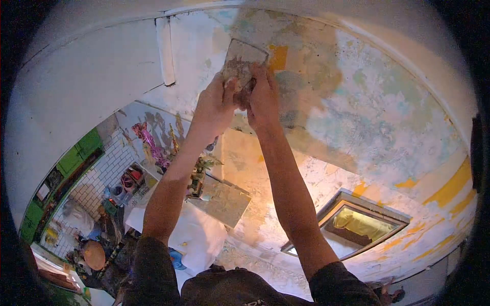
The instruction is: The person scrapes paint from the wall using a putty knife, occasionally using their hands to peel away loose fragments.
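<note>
A wide scraper (247, 51) with a dirty, plaster-smeared blade lies against the patchy wall (367, 97) at the top middle of the view. Both arms reach up to it. My left hand (220, 99) is closed round its lower left side, thumb over the smeared part. On the other side my right hand (263, 97) grips it with the fingers bent along the blade's edge. The handle is hidden between the hands. Around the blade the wall shows white, pale green and beige patches, with an orange patch (278, 57) just to its right.
A framed opening (377, 209) with something yellow in it sits low on the right. At the left are a white-tiled wall (109, 163), green cabinets (76, 153) and cluttered household things. A plant (204, 168) stands beside a flat board (224, 201) behind my left forearm.
</note>
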`<act>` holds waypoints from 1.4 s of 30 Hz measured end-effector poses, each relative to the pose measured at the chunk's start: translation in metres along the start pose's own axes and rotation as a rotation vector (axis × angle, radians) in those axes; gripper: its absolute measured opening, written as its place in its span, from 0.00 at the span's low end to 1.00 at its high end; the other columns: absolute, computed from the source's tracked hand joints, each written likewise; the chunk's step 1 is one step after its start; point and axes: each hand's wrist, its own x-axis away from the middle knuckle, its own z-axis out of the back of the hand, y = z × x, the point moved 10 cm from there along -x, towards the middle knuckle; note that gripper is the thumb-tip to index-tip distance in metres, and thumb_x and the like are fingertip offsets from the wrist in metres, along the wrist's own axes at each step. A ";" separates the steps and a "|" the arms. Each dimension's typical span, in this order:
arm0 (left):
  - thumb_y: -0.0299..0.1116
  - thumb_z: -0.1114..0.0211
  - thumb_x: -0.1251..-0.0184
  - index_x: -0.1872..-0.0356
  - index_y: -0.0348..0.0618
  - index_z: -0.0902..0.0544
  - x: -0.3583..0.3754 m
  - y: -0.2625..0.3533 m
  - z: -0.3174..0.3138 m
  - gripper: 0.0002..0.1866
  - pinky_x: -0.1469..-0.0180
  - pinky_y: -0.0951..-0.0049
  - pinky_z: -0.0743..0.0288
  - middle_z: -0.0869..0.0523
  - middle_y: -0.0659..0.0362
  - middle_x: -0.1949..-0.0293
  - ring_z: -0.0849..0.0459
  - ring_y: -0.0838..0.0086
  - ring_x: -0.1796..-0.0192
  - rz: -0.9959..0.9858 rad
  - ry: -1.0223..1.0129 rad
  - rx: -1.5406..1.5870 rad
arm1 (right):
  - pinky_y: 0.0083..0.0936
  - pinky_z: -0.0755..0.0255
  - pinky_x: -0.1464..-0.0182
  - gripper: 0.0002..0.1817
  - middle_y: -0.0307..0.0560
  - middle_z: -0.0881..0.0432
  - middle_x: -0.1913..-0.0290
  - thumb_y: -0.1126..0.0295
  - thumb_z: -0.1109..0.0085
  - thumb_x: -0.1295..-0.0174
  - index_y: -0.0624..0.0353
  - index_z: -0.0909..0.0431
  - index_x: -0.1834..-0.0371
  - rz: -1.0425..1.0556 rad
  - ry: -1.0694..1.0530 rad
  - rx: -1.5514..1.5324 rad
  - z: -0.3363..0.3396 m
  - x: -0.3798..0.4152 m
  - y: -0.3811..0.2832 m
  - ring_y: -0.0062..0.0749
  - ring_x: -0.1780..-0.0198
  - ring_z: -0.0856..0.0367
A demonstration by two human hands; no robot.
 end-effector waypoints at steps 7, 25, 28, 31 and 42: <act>0.44 0.51 0.28 0.54 0.42 0.32 0.011 -0.021 -0.017 0.15 0.79 0.77 0.33 0.24 0.60 0.74 0.25 0.80 0.76 0.212 -0.051 0.256 | 0.20 0.45 0.88 0.11 0.35 0.28 0.81 0.61 0.48 0.35 0.57 0.27 0.66 0.051 0.066 0.035 0.010 0.006 -0.008 0.18 0.87 0.36; 0.38 0.56 0.27 0.51 0.35 0.32 0.019 0.006 -0.014 0.16 0.68 0.60 0.29 0.22 0.47 0.72 0.21 0.59 0.72 -0.012 0.120 0.044 | 0.21 0.37 0.72 0.18 0.37 0.25 0.74 0.58 0.51 0.33 0.65 0.23 0.61 0.087 0.222 -0.054 0.014 0.016 -0.007 0.19 0.75 0.36; 0.39 0.57 0.27 0.50 0.35 0.32 0.016 -0.007 -0.016 0.16 0.68 0.60 0.29 0.22 0.46 0.72 0.21 0.57 0.72 0.071 0.042 0.101 | 0.22 0.37 0.71 0.18 0.38 0.25 0.74 0.59 0.51 0.32 0.66 0.23 0.62 0.204 0.153 0.116 0.017 0.005 -0.005 0.19 0.74 0.35; 0.38 0.55 0.28 0.54 0.34 0.33 0.016 -0.011 -0.025 0.15 0.70 0.57 0.30 0.21 0.42 0.74 0.21 0.49 0.71 0.119 0.026 0.211 | 0.23 0.37 0.71 0.17 0.38 0.26 0.75 0.60 0.51 0.32 0.66 0.23 0.64 0.168 0.195 0.061 0.022 0.004 -0.001 0.20 0.74 0.36; 0.34 0.53 0.28 0.55 0.35 0.32 0.011 -0.012 -0.022 0.11 0.71 0.54 0.30 0.21 0.39 0.76 0.20 0.43 0.71 0.075 0.060 0.207 | 0.21 0.29 0.70 0.16 0.39 0.21 0.69 0.60 0.49 0.33 0.64 0.23 0.61 0.262 0.197 0.072 0.024 -0.001 -0.005 0.22 0.72 0.25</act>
